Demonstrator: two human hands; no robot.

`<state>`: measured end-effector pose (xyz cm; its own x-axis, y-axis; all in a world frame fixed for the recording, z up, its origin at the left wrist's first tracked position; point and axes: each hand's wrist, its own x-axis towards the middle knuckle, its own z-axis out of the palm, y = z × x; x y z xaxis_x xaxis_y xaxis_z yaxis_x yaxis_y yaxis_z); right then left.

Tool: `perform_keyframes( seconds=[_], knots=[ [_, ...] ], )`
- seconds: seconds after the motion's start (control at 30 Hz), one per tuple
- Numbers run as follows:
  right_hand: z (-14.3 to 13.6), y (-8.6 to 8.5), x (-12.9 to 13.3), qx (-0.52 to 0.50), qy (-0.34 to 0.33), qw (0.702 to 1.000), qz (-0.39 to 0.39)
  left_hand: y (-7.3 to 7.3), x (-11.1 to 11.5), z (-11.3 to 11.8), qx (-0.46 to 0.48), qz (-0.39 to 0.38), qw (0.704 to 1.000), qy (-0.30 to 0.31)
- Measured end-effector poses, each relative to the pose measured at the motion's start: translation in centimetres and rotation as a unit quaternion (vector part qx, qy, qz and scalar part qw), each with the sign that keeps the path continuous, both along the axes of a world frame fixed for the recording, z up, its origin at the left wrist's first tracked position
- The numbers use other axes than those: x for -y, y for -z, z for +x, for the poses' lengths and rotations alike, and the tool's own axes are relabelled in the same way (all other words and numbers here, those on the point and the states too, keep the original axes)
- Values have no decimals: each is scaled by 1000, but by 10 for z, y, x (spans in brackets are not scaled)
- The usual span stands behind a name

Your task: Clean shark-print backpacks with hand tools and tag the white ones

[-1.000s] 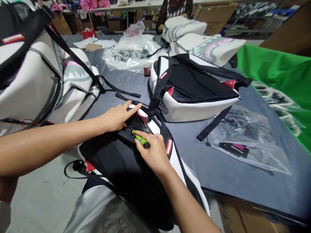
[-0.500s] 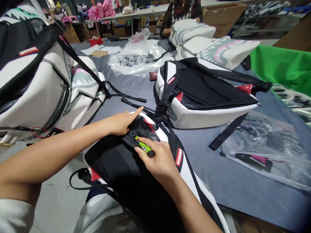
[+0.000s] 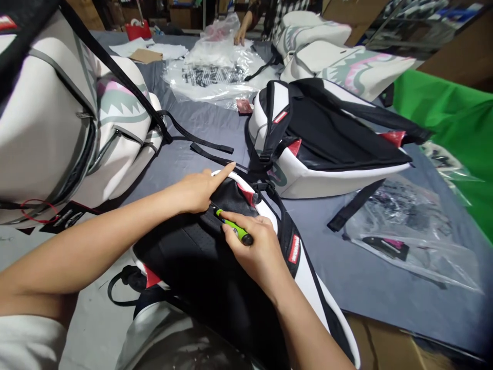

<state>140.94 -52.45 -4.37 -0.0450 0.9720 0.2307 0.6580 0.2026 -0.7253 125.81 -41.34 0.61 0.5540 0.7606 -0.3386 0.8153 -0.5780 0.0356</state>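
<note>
Two-handed close work at the near side

From the left, our left hand (image 3: pixel 198 192) rests on the near backpack (image 3: pixel 231 288), its index finger stretched out; whether the curled fingers pinch fabric, we can't make out. The backpack leans from lap to table (image 3: pixel 327 277). The green tool (image 3: pixel 235 226), wrapped in our right hand (image 3: pixel 257 239), points at the panel beside the left; we judge its tip is being worked there, calling for taut fabric. Unlike half a second ago, a co-worker's hand (image 3: pixel 241 36) reaches the far plastic bags (image 3: pixel 215 77).

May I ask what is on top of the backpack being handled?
The left hand rests on the backpack; the right hand holds a green tool above. What they cover is hidden.
</note>
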Motion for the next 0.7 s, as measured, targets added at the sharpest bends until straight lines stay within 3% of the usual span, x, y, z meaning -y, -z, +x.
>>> perform_keyframes(
  seconds=[0.7],
  knots=[
    [-2,-8,-2,15,-18,1000,-14,-1,0,5,-14,-18,1000,-20]
  ],
)
